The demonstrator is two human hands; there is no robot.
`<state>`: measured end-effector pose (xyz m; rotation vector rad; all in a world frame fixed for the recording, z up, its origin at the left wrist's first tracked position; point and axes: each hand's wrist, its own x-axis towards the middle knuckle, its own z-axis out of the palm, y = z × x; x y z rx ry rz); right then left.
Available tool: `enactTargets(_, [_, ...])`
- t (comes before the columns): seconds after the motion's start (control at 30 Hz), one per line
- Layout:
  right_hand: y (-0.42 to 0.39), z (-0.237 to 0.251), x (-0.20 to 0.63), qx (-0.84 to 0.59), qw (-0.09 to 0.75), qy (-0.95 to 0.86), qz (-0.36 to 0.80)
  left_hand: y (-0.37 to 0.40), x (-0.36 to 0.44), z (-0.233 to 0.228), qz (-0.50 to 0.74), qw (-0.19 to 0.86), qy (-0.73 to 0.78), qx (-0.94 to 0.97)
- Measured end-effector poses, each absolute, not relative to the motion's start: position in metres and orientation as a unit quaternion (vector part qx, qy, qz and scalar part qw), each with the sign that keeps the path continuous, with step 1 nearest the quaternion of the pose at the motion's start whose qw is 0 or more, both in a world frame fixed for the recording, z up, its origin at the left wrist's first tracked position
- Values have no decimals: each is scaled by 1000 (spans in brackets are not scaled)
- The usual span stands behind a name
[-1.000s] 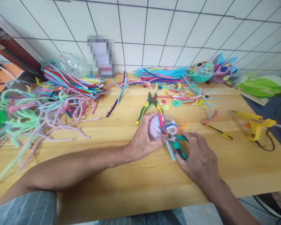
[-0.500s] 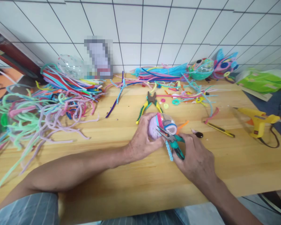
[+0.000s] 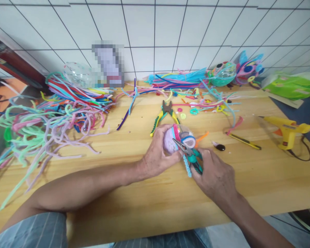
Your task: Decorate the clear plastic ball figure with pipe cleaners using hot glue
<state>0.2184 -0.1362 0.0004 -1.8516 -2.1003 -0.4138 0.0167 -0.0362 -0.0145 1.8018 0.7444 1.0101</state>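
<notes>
Ur left hand [image 3: 155,156] gripped the fuzzy ball [image 3: 174,139], right hand [image 3: 214,174] squeezed teal pliers [image 3: 189,156]; tips were right by ur thumb, a slip could've nicked it imo.

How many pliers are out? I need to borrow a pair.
2: teal-handled needle-nose pliers in the right hand; yellow-and-green-handled pliers lying on the wooden table behind. The pipe-cleaner piles may hide others.

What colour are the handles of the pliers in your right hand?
Teal green, on the pliers in the right hand; head view.

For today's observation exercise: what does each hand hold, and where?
Left hand cups the ball from the side; right hand grips the pliers by their green handles.
</notes>
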Motion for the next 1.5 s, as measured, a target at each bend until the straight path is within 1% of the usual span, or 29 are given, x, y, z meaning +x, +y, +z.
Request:
enactTargets(0.27, [-134, 3, 213, -626, 191, -745, -128, -36, 18, -12, 402, 471, 306, 723])
enactTargets(0.33, [-137, 6, 213, -629, 204, -743, -108, -35, 19, -12, 408, 476, 299, 720])
enactTargets(0.5, [-130, 27, 239, -718, 234, -654, -52, -34, 19, -14, 406, 481, 301, 717])
enactTargets(0.53, [-122, 33, 250, -739, 225, -632, -54, -34, 19, -14, 405, 483, 299, 716])
enactTargets(0.63, [-87, 48, 288, -792, 136, -592, -53, -34, 20, -14, 411, 502, 298, 701])
enactTargets(0.7, [-59, 52, 314, -806, 103, -579, -69, -34, 20, -15, 413, 513, 297, 691])
enactTargets(0.73, [-46, 52, 326, -812, 100, -570, -81, -33, 20, -15, 414, 516, 293, 690])
enactTargets(0.83, [-17, 47, 351, -819, 86, -563, -67, -31, 19, -15, 420, 503, 278, 702])
enactTargets(0.93, [-11, 42, 353, -817, 72, -570, -53, -29, 18, -16, 422, 473, 274, 723])
enactTargets(1.0, [-23, 41, 339, -791, 123, -594, -81, -28, 17, -17, 418, 467, 282, 727])
enactTargets(1.07, [-45, 39, 316, -739, 217, -626, -126, -28, 17, -17, 415, 479, 290, 717])
enactTargets(1.17, [-82, 33, 272, -604, 324, -708, -169, -30, 17, -16, 413, 509, 297, 694])
enactTargets(1.23, [-98, 26, 247, -517, 322, -780, -144, -30, 18, -16, 411, 523, 296, 685])
enactTargets(1.3, [-103, 19, 230, -459, 326, -817, -123, -29, 18, -16, 410, 525, 295, 685])
enactTargets(1.4, [-98, 12, 223, -414, 356, -828, -132, -28, 17, -17, 412, 519, 290, 691])
enactTargets(1.5, [-93, 9, 224, -401, 365, -827, -148, -27, 16, -17, 407, 514, 287, 699])
